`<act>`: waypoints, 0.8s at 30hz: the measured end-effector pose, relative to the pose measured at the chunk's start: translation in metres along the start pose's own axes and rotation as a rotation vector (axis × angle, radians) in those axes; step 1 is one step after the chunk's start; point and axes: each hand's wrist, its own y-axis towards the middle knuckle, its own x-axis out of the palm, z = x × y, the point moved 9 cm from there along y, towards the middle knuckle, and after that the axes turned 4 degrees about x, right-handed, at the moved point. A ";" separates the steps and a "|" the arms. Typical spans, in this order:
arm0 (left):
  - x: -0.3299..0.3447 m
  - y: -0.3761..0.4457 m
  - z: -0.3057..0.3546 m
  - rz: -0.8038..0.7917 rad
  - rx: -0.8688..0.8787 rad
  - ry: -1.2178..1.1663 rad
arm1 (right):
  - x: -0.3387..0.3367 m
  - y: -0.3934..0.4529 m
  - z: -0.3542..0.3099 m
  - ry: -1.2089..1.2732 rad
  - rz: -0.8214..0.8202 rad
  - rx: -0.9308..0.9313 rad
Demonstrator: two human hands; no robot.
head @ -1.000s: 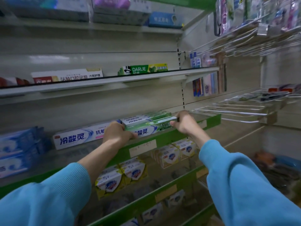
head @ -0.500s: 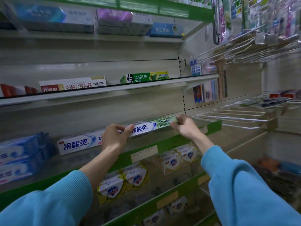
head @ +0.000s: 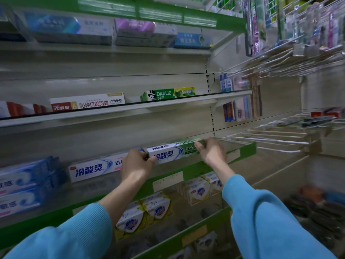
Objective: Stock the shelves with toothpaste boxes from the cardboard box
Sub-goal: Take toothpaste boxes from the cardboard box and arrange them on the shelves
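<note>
Both hands hold one white-and-green toothpaste box (head: 172, 153) level over the green-edged shelf (head: 203, 166). The left hand (head: 137, 166) curls round its left end, thumb on the front face; the right hand (head: 211, 151) pinches its green right end. A second box seems to lie just behind it, though blur makes that uncertain.

Left of the left hand, partly behind it, a white-and-blue box (head: 94, 168) lies lengthwise on the same shelf, and further left sit stacked blue boxes (head: 26, 184), blurred.

Above the hands, a grey shelf (head: 130, 109) carries a white box with red print (head: 87, 102) and a green Darlie box (head: 168, 94). Higher still, more boxes (head: 104, 30) sit under a green header.

Below the hands, the next shelf down holds soap packs (head: 145, 215) with blue shield logos.

Right of the right hand, bare wire hooks (head: 270, 139) jut out from the wall; above them hang packaged toothbrushes (head: 298, 25). Both sleeves (head: 270, 227) are light blue.
</note>
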 end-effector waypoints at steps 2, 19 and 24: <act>0.003 0.002 -0.001 -0.007 -0.010 0.046 | 0.002 0.001 0.001 -0.001 -0.005 -0.001; 0.021 0.019 -0.014 -0.074 0.007 0.219 | 0.003 0.001 0.002 -0.013 0.035 -0.016; 0.023 0.018 -0.013 -0.102 0.015 0.181 | 0.004 0.002 0.003 -0.026 0.051 -0.023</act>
